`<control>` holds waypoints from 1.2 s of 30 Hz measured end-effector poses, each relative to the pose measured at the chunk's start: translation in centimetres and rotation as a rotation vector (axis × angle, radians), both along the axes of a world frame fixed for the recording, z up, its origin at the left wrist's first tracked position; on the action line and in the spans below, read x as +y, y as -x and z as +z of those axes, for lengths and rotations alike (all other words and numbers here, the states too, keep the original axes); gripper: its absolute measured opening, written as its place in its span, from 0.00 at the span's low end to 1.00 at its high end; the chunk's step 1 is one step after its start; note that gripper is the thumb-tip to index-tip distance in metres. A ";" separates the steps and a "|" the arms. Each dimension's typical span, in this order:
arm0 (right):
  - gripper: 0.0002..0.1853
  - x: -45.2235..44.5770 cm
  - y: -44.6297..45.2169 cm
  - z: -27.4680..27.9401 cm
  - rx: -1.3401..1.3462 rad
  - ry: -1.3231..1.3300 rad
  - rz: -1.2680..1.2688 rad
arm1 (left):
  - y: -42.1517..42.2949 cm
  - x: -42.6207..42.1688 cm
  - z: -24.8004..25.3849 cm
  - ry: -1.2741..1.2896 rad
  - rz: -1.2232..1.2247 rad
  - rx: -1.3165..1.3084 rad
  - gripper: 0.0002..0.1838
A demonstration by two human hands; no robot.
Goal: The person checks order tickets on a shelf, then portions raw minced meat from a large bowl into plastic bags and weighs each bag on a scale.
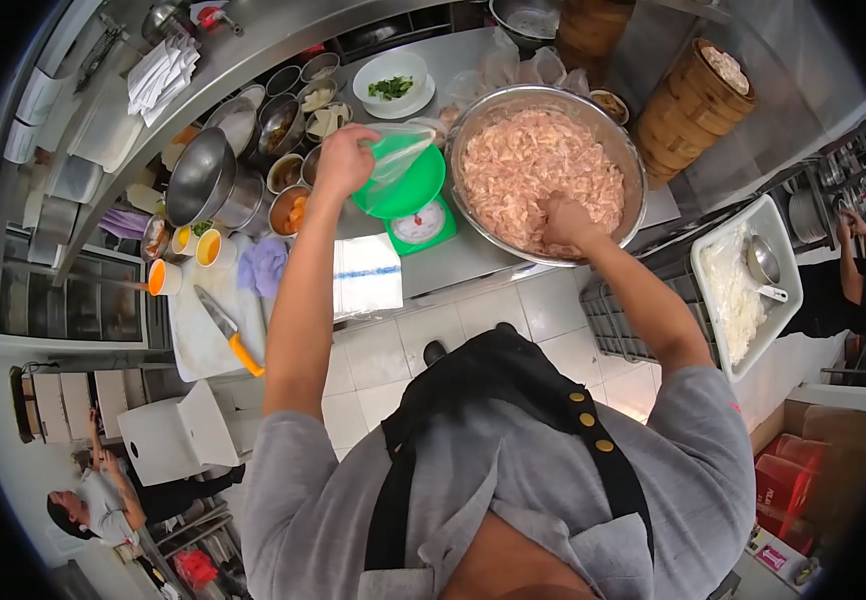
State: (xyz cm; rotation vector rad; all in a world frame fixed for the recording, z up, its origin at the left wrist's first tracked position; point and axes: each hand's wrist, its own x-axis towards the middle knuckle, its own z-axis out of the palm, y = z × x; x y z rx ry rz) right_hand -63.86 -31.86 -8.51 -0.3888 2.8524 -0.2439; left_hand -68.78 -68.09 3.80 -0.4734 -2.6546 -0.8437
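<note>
My left hand point(345, 160) pinches the edge of a clear plastic bag point(395, 158), which lies over the green pan point(405, 197) of a kitchen scale point(419, 224). To its right stands a large metal bowl point(636, 190) full of raw pale pink meat pieces point(523, 160). My right hand point(569, 222) is down in the meat near the bowl's front edge, its fingers partly buried and closed around some of it. A folded white cloth with a blue stripe point(367, 275) lies in front of the scale.
Left are small ingredient bowls point(291, 210), a board point(191, 330) and a knife with a yellow handle point(243, 350). Bamboo steamers point(688, 108) stand back right, a white tub point(791, 300) at the right. One person point(103, 505) is lower left, another point(838, 290) far right.
</note>
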 end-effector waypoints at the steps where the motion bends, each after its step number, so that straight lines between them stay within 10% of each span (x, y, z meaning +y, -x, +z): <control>1: 0.33 0.3 0.5 0.3 -0.011 0.065 0.029 | -0.2 -0.5 0.3 -0.013 0.001 0.006 0.15; 11: 0.19 1.8 4.7 8.3 -0.145 1.060 -0.342 | -2.0 -2.8 0.2 -0.246 0.032 -0.113 0.14; 16: 0.25 0.8 5.6 5.1 -0.386 0.722 -0.176 | -1.9 -1.9 0.7 -0.282 0.030 -0.100 0.12; 18: 0.32 0.4 5.8 2.4 0.071 0.087 0.248 | -1.4 -2.2 0.5 -0.131 -0.064 0.118 0.13; 28: 0.31 -0.7 3.1 0.5 0.070 0.047 0.254 | -0.5 1.0 1.4 -0.017 0.118 -0.008 0.21; 36: 0.13 0.9 3.7 8.7 -0.397 1.364 -0.398 | 1.3 2.0 0.2 -0.008 0.075 -0.074 0.25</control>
